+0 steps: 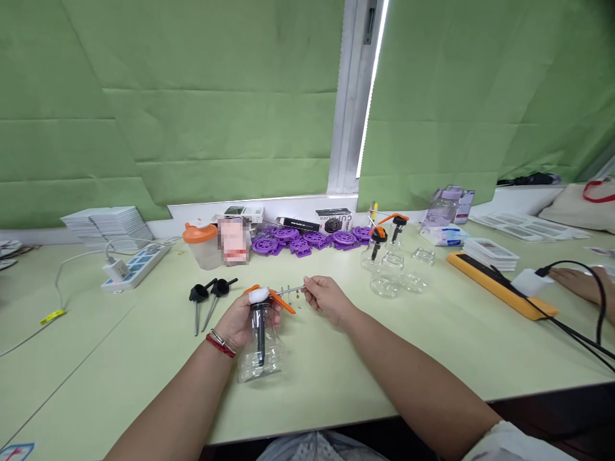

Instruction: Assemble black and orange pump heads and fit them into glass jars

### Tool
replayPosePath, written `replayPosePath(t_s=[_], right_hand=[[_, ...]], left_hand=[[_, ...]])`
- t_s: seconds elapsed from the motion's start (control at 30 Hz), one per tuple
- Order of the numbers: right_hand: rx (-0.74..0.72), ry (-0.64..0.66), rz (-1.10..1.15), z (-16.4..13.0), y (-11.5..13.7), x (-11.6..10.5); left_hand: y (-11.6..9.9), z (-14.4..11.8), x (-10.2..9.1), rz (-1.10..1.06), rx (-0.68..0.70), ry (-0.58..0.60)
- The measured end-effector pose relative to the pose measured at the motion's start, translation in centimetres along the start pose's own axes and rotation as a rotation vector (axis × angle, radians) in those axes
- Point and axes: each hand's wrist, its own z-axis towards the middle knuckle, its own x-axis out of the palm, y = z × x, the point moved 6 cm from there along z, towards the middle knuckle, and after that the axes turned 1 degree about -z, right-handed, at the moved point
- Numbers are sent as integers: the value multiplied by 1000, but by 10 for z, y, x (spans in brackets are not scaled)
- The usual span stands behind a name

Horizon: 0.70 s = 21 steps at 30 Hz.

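Head view: left hand (240, 322) is curled around the neck of a clear jar (271, 360), gripping it slightly tilted; right hand (327, 296), just beside it, pinches a thin metal rod (294, 290) between thumb and finger, rod pointing at the orange lever (283, 302) on the jar's top. Work looks partway on this piece: black tube (261, 339) hangs inside the jar, lever is at the top, but whether the rod is seated or only touching is too small to tell. White piece (259, 295) sits by the left thumb; wrap or part, unclear. Small loose pins (289, 294) lie between the hands, likely to be fitted. Left of the left hand, two black funnel-like parts (198, 293) with metal rods carry no orange lever, so probably not done. Beyond the right hand, two black tops (379, 237) bear orange levers and look further along, perhaps finished; near them, clear jars (384, 285) without tops seem to be left over. Purple parts (300, 240) lie ahead of both hands, apparently uninvolved.
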Motion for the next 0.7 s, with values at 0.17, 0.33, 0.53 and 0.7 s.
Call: replayPosePath(t_s=[0.17, 0.33, 0.53, 0.7], right_hand=[[-124, -64, -54, 4, 3, -8], [-350, -110, -632, 3, 11, -8], [-348, 111, -1264, 0, -2, 22], [-325, 67, -1347, 3, -5, 23]], left_hand=[[-1, -1, 1, 2, 12, -4], [-8, -2, -3, -40, 97, -82], [-14, -2, -7, -85, 131, -137], [-13, -5, -6, -68, 122, -149]])
